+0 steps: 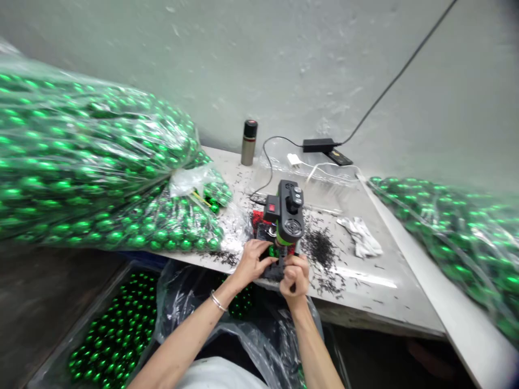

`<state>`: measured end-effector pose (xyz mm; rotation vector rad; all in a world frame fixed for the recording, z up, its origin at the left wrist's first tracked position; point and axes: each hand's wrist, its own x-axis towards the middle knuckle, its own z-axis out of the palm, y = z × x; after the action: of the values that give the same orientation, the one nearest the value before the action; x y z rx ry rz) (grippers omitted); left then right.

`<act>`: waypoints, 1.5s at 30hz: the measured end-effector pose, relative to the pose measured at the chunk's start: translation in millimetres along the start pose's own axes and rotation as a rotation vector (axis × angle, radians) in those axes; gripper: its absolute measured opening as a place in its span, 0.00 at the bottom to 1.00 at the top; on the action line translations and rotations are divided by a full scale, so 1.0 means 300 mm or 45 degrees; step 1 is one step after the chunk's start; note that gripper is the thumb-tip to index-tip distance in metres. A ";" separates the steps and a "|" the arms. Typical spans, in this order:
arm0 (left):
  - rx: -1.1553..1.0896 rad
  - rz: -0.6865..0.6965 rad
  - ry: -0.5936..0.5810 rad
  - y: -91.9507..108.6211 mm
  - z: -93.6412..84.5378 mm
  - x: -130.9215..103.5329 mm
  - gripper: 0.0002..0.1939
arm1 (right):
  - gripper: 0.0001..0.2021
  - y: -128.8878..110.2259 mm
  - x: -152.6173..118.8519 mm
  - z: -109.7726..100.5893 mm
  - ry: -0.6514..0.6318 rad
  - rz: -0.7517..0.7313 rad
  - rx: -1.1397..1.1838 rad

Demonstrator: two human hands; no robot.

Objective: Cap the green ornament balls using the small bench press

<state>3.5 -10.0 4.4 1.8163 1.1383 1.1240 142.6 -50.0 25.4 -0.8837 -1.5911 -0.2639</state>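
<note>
A small black and green bench drill press point(290, 216) with a red switch stands near the front edge of the table. My left hand point(253, 262) reaches in from the left under its head, thumb and fingers closed around a shiny green ball point(273, 250). To the right of the machine's base, my right hand point(295, 276) is curled around a black lever, mostly covered by the fingers. Small black bits point(320, 246) lie scattered on the table around the machine.
Large clear bags of green balls lie at left point(93, 162) and right point(458, 227). White gloves point(363, 237), a spray can point(248, 143), a power adapter point(319, 145) and a clear plastic tray point(279, 162) are on the table point(389, 294). Below left sits a lined container of green balls point(115, 329).
</note>
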 end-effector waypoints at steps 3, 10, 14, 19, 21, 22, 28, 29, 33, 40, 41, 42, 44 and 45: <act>0.103 0.060 -0.002 -0.010 0.010 0.008 0.18 | 0.14 -0.018 0.046 -0.014 0.046 0.092 0.064; 0.187 0.154 0.015 0.004 -0.031 -0.080 0.19 | 0.16 -0.122 0.246 -0.061 0.072 0.415 0.197; 0.274 0.270 -0.104 0.029 -0.103 -0.179 0.30 | 0.16 -0.132 0.245 -0.050 0.106 0.403 0.207; 0.492 0.054 0.227 0.014 -0.247 -0.053 0.15 | 0.14 -0.110 0.193 -0.030 0.144 0.360 0.199; 0.547 -0.033 0.313 -0.016 -0.307 0.059 0.13 | 0.14 -0.105 0.185 -0.029 0.145 0.351 0.198; 0.570 -0.074 0.343 -0.034 -0.333 0.115 0.13 | 0.13 -0.105 0.183 -0.029 0.144 0.350 0.198; 0.769 -0.280 0.258 -0.113 -0.377 0.332 0.15 | 0.15 -0.107 0.174 -0.027 0.143 0.382 0.198; 0.788 -0.299 0.233 -0.115 -0.373 0.344 0.17 | 0.15 -0.107 0.172 -0.027 0.137 0.378 0.198; 0.785 -0.330 0.160 -0.087 -0.369 0.339 0.16 | 0.14 -0.109 0.171 -0.031 0.098 0.366 0.178; -0.478 -0.551 0.211 0.017 -0.347 0.192 0.18 | 0.14 -0.110 0.172 -0.030 0.098 0.350 0.164; -0.761 -0.623 0.200 0.032 -0.333 0.165 0.17 | 0.14 -0.109 0.171 -0.029 0.102 0.346 0.164; -0.959 -0.687 0.176 0.045 -0.317 0.140 0.17 | 0.14 -0.109 0.171 -0.029 0.104 0.341 0.164; -1.194 -0.795 0.116 0.069 -0.278 0.097 0.15 | 0.14 -0.108 0.171 -0.029 0.099 0.333 0.156; -1.263 -0.839 0.089 0.077 -0.258 0.080 0.14 | 0.14 -0.109 0.172 -0.030 0.094 0.333 0.151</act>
<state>-54.9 12.6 60.8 0.5820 0.8570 1.0497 128.9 -57.8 85.0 -0.9670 -1.3909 -0.0165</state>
